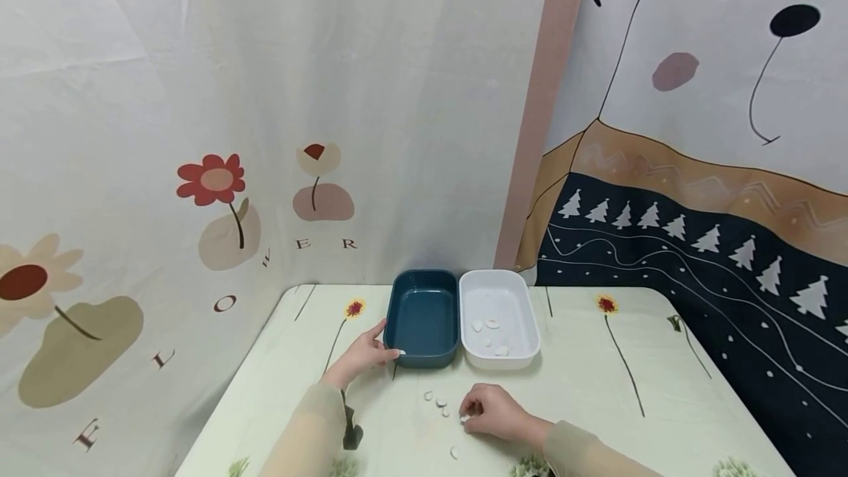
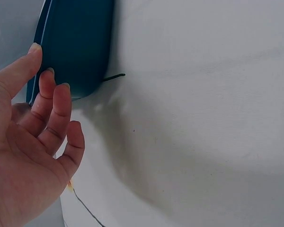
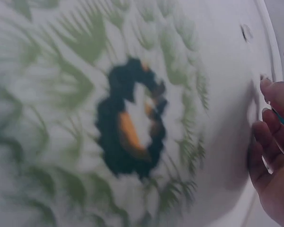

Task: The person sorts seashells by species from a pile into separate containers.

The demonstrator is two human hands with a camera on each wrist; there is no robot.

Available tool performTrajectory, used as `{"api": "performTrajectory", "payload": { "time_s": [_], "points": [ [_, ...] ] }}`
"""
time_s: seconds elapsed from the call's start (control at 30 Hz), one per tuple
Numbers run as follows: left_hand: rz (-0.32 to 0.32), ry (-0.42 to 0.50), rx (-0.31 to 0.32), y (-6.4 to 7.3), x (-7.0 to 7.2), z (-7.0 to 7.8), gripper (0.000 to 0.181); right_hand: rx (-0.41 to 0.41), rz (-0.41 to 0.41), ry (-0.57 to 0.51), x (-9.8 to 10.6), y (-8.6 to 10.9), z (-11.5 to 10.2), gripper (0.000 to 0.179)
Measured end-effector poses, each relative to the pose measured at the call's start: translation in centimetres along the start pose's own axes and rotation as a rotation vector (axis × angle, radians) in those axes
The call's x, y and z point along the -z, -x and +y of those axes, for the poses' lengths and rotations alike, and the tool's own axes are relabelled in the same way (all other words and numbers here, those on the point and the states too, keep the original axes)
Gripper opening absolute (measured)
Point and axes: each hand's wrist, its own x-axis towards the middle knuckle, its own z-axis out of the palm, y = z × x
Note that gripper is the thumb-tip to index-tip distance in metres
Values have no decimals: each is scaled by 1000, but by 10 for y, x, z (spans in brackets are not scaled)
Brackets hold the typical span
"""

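My left hand (image 1: 366, 353) grips the near left corner of a dark teal rectangular dish (image 1: 424, 356). In the left wrist view its thumb (image 2: 33, 56) lies on the rim of the dish, with curled fingers by the wall. Over the tabletop, my right hand (image 1: 497, 412) pinches a small whitish shell-like piece (image 1: 464, 419), mostly covered by the fingertips. Just left of that hand lie several similar small white pieces (image 1: 441, 403), and one more piece (image 1: 453, 453) is nearer the front. The right wrist view catches only part of the right hand (image 3: 277, 142) at its edge.
Beside the teal dish, on its right, stands a white rectangular dish (image 1: 500, 363) with several small white pieces (image 1: 492, 324) inside. Both dishes are at the back of the flower-printed table (image 1: 583, 366), close to the hanging curtain (image 1: 397, 131).
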Motion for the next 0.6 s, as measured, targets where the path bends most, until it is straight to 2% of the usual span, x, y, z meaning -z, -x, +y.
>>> {"api": "performTrajectory", "payload": {
  "time_s": [0.6],
  "points": [
    [10, -17, 10, -1, -1, 2, 86, 91, 22, 32, 47, -22, -15, 12]
  ]
}}
